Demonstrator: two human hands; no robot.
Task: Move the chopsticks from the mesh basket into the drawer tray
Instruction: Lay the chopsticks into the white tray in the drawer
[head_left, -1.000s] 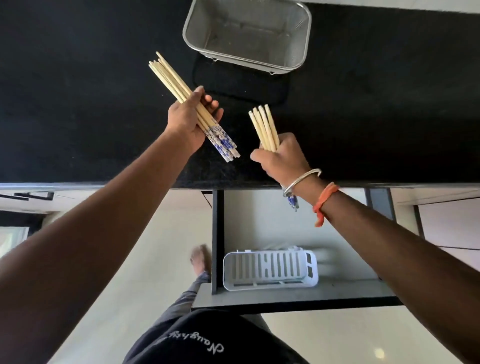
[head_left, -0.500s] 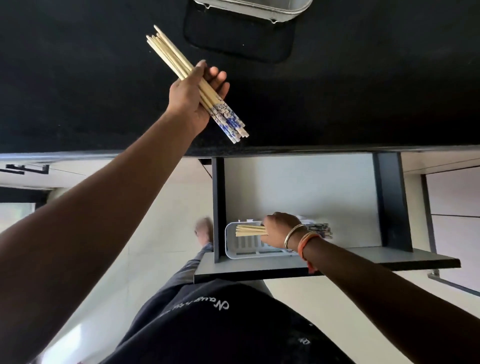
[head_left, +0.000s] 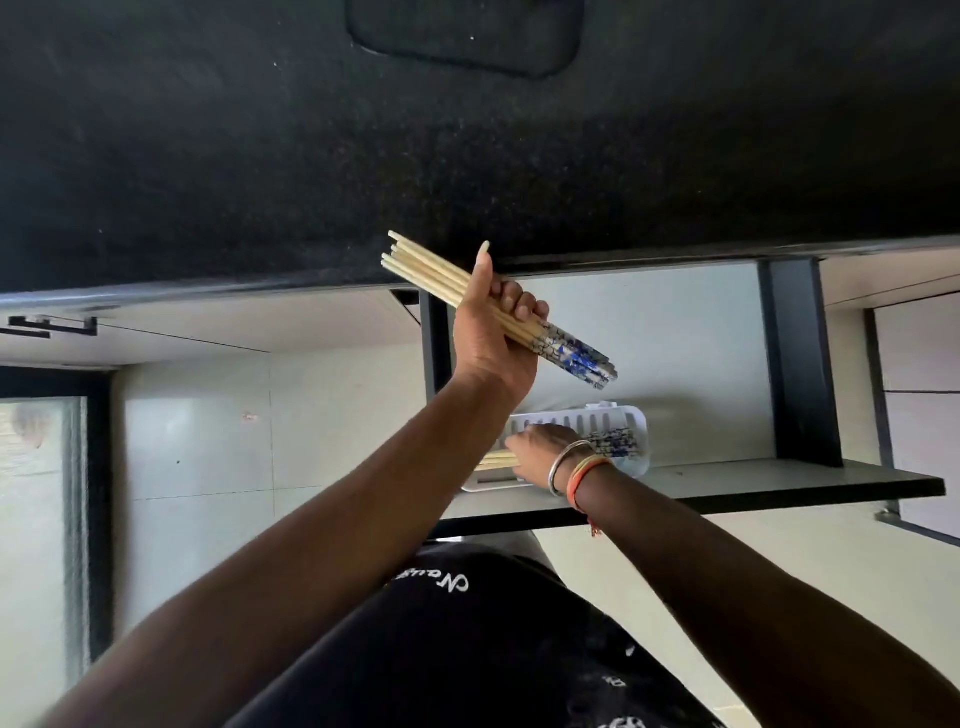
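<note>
My left hand (head_left: 488, 338) grips a bundle of pale chopsticks (head_left: 431, 275) with blue-and-white patterned ends, held above the open drawer, slanting down to the right. My right hand (head_left: 540, 454), with a bangle and an orange band at the wrist, rests in the white slotted drawer tray (head_left: 587, 418) on a second bundle of chopsticks (head_left: 613, 444) lying along the tray. Their pale tips stick out left of the hand. I cannot tell whether the fingers still grip them. The mesh basket is out of view.
The black countertop (head_left: 467, 156) fills the top, with a dark mat (head_left: 467, 36) at its far edge. The drawer (head_left: 727, 478) has black side walls and a pale floor. Pale floor tiles lie below left; my dark shirt is at the bottom.
My left hand has brought its bundle down from over the counter to above the drawer. My right hand has stayed in the tray with its bundle lying flat. The camera has tilted down.
</note>
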